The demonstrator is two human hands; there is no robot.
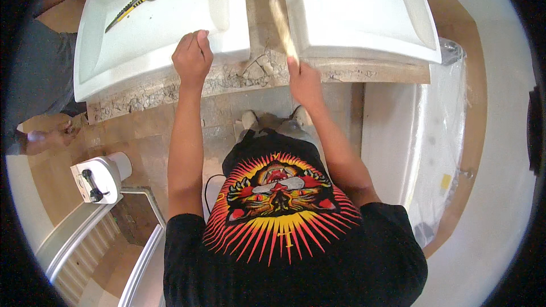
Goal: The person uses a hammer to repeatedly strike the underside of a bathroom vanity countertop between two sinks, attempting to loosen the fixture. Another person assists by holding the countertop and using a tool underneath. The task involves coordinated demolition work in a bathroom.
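Note:
My right hand point(305, 83) is closed around the lower end of a pale, wood-coloured stick point(281, 28), blurred at its far end. It rises over the gap between two white washbasins. My left hand point(192, 58) is a fist above the front rim of the left washbasin point(133, 74); whatever it holds, if anything, is hidden. Below both hands runs a counter edge point(227, 82) with a rough, cracked surface. Broken chips point(261, 68) lie on it between my hands. The right washbasin point(364, 48) is just beyond my right hand.
A yellow-and-black utility knife point(128, 11) lies in the left basin beside its drain. Another person's hand point(57, 135) is at the far left. Below it stands a white fixture point(108, 173) with a black object on top. Plastic sheeting point(441, 136) covers a white unit at right.

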